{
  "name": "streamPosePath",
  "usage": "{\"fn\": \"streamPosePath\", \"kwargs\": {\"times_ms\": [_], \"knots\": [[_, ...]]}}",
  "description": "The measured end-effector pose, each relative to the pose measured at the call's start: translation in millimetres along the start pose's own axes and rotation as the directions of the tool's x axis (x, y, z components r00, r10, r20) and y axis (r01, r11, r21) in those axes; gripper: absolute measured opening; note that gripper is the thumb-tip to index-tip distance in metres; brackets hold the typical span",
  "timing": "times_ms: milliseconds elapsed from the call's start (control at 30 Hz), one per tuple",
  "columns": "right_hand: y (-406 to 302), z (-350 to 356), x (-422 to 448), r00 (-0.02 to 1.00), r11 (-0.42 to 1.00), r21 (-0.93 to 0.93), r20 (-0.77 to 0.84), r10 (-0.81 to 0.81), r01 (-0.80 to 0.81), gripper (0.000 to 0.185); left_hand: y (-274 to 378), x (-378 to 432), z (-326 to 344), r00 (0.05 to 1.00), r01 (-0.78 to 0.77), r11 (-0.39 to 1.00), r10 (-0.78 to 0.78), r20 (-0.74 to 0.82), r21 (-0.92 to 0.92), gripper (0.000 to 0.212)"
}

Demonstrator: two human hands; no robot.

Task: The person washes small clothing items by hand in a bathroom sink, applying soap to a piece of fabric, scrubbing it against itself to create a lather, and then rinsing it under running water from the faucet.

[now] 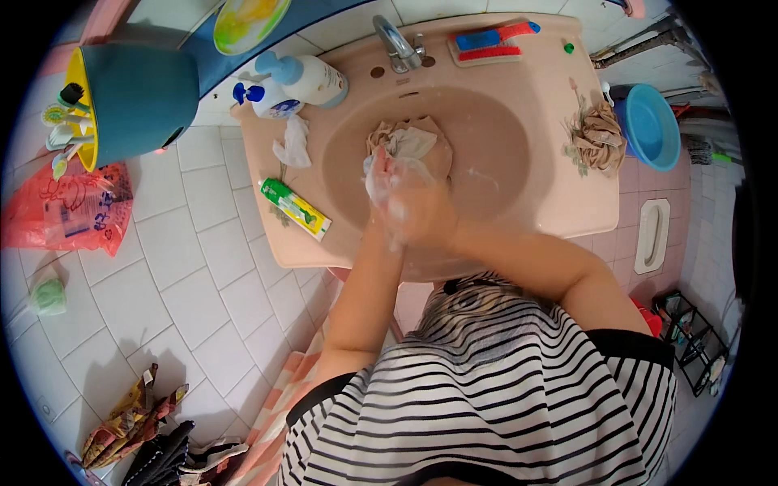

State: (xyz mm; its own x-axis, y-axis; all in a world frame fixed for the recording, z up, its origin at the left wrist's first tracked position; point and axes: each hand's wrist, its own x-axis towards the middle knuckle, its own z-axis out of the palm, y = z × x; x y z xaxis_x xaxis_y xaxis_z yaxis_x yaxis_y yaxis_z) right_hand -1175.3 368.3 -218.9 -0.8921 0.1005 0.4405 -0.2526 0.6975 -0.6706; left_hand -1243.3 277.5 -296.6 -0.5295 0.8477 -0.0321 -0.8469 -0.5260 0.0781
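Note:
Over the oval basin of a pink washbasin (492, 152), both hands are together on a thin white soapy cloth (398, 173). My left hand (380, 182) holds the cloth, its fingers partly covered by lather and fabric. Pressed against it is my right hand (428, 212), also gripping the cloth and blurred by motion. Just beyond the hands, a wet beige cloth (440, 161) lies in the basin with a whitish piece of fabric (413, 143) on top. The chrome faucet (396, 45) stands at the back, with no water seen running.
Two pump bottles (313, 82), a crumpled white cloth (296, 143) and a toothpaste tube (296, 208) occupy the left rim. Brushes (489, 42) lie at the back right, a bunched beige cloth (598, 140) at right. Beyond is a blue basin (653, 127). A toothbrush holder (140, 91) hangs left.

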Motion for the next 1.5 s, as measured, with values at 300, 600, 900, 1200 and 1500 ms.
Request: {"fn": "streamPosePath", "kwargs": {"times_ms": [300,600,900,1200,1500], "knots": [[-51.6,-21.7,-4.0,0.998,0.972,0.232,0.047,-0.043,0.032,0.02,20.1,-12.8,-7.6,0.934,0.07,0.997,-0.072,0.349,0.019,0.034],[-1.2,-18.2,6.7,0.991,0.97,0.207,-0.021,0.133,-0.126,0.014,-0.3,-3.4,14.1,0.969,0.026,0.997,-0.007,-0.248,0.071,0.031],[43.0,-18.7,23.6,0.951,0.96,0.058,-0.132,0.28,-0.275,0.019,-51.8,28.9,102.2,0.538,-0.142,0.929,0.362,-0.762,0.341,0.039],[40.3,-7.2,10.4,0.994,0.991,-0.118,-0.102,0.047,-0.059,0.014,-42.5,23.7,54.8,0.826,-0.103,0.989,0.147,-0.545,0.111,0.036],[-28.4,-13.9,-0.1,1.0,0.982,0.189,-0.018,-0.023,0.026,0.015,17.8,-21.1,-34.9,0.943,0.09,0.993,-0.11,0.315,0.075,0.031]]}}
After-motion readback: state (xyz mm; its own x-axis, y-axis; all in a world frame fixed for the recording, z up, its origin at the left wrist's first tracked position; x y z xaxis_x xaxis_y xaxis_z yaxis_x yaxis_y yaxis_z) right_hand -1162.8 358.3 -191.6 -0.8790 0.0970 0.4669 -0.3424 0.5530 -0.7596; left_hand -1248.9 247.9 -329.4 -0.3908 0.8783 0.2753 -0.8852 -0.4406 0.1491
